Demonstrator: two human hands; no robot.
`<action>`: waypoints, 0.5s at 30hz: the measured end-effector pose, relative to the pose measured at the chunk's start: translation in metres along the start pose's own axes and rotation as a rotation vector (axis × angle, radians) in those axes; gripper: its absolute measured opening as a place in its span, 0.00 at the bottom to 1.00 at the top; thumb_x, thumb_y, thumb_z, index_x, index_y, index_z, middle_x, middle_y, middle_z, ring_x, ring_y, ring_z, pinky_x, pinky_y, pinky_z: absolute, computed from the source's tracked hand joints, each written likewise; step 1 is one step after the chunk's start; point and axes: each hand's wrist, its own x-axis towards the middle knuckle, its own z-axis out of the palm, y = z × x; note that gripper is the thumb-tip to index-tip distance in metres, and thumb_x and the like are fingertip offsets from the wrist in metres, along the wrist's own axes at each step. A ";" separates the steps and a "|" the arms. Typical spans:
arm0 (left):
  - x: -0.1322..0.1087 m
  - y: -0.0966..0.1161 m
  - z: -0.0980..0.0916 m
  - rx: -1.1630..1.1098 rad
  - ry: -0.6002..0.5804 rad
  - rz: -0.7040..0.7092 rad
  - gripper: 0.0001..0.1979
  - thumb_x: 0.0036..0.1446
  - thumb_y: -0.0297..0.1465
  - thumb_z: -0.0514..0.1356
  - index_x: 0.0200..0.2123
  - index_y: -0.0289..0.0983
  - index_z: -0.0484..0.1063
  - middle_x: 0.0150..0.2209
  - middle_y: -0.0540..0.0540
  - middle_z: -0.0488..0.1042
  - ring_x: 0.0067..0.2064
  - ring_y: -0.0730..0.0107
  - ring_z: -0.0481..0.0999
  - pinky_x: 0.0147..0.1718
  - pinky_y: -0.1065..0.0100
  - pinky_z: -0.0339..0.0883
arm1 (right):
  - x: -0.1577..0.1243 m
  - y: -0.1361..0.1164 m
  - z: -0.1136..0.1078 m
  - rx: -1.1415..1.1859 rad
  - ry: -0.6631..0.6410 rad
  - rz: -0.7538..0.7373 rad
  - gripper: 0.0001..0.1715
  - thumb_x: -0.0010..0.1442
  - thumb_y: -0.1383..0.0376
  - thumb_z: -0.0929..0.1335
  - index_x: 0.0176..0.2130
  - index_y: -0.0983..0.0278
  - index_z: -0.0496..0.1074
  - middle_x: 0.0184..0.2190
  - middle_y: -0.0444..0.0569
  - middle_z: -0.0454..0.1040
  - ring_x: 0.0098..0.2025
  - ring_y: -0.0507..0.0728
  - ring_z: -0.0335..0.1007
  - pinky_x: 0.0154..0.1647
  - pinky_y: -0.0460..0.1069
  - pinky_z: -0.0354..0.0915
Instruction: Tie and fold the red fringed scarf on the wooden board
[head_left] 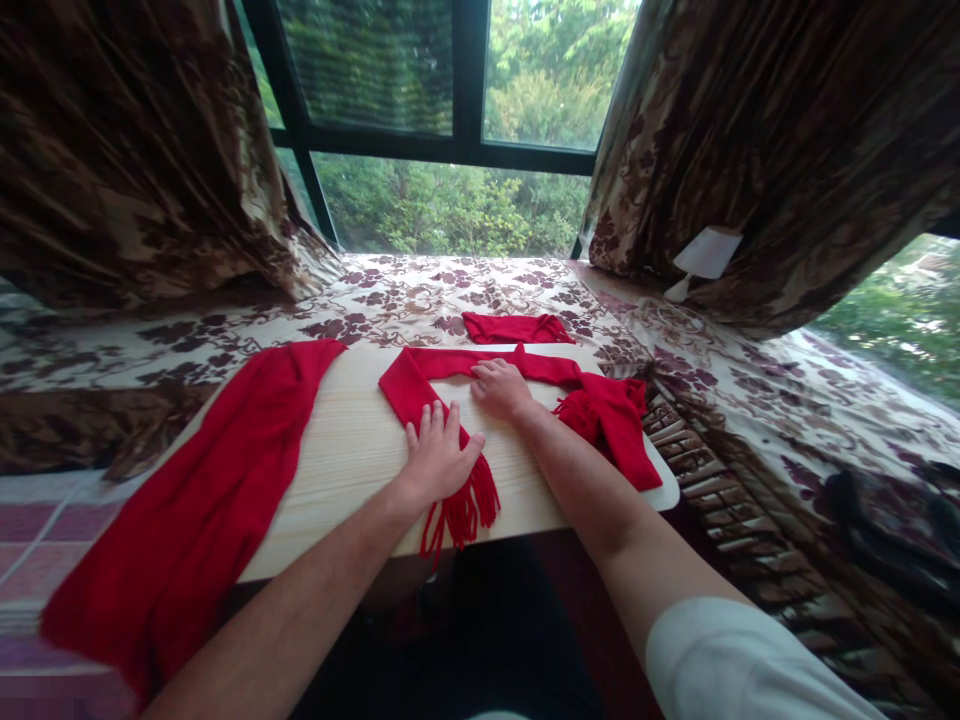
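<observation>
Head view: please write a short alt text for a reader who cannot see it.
Both hands press flat on a red fringed scarf on a wooden table: left hand, right hand. Another red scarf hangs over the table's left edge.

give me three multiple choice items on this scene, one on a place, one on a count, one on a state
1. Where does the left hand rest?
A. on the fringed end of the narrow red knitted scarf
B. on the window glass
C. on the white lamp

2. How many red cloth pieces show in all?
A. one
B. three
C. six

3. How does the right hand lie?
A. clenched in a raised fist
B. flat, fingers down on the scarf
C. gripping a curtain

Answers:
1. A, the palm lies on the scarf just above its fringe, on the pale wooden tabletop.
2. B, the narrow scarf, the wide red scarf draped at the table's left, and the small folded red cloth behind.
3. B, it presses the scarf's upper band.
</observation>
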 end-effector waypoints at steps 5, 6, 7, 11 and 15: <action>0.041 -0.024 -0.020 0.065 0.259 -0.011 0.36 0.66 0.44 0.44 0.72 0.32 0.51 0.73 0.37 0.48 0.73 0.53 0.47 0.68 0.46 0.43 | 0.000 0.000 0.000 0.006 0.046 -0.016 0.30 0.64 0.59 0.65 0.64 0.61 0.67 0.67 0.53 0.63 0.66 0.64 0.56 0.63 0.58 0.56; 0.053 -0.034 -0.023 0.069 0.258 -0.030 0.36 0.66 0.43 0.44 0.72 0.31 0.50 0.73 0.37 0.48 0.73 0.55 0.47 0.69 0.47 0.43 | 0.000 0.001 0.000 0.006 0.037 -0.016 0.30 0.64 0.59 0.65 0.64 0.60 0.67 0.67 0.52 0.63 0.66 0.64 0.56 0.64 0.58 0.56; 0.065 -0.045 -0.026 0.074 0.247 -0.045 0.36 0.66 0.43 0.43 0.72 0.30 0.49 0.73 0.38 0.47 0.73 0.55 0.47 0.69 0.46 0.41 | 0.000 0.001 0.001 0.006 0.021 -0.016 0.29 0.64 0.58 0.65 0.63 0.59 0.68 0.66 0.52 0.64 0.66 0.63 0.56 0.64 0.59 0.56; 0.103 -0.083 -0.029 0.109 0.078 -0.039 0.39 0.65 0.49 0.39 0.73 0.34 0.46 0.74 0.43 0.44 0.74 0.52 0.41 0.69 0.39 0.36 | 0.001 0.001 0.001 0.011 -0.028 -0.025 0.23 0.66 0.56 0.63 0.57 0.57 0.73 0.61 0.49 0.71 0.61 0.62 0.62 0.62 0.59 0.57; 0.118 -0.095 -0.026 0.122 -0.035 -0.113 0.41 0.64 0.53 0.37 0.74 0.36 0.44 0.74 0.43 0.43 0.74 0.49 0.43 0.67 0.37 0.39 | 0.000 0.000 0.000 0.013 -0.013 0.006 0.21 0.65 0.57 0.64 0.53 0.59 0.76 0.58 0.50 0.73 0.59 0.62 0.64 0.60 0.58 0.59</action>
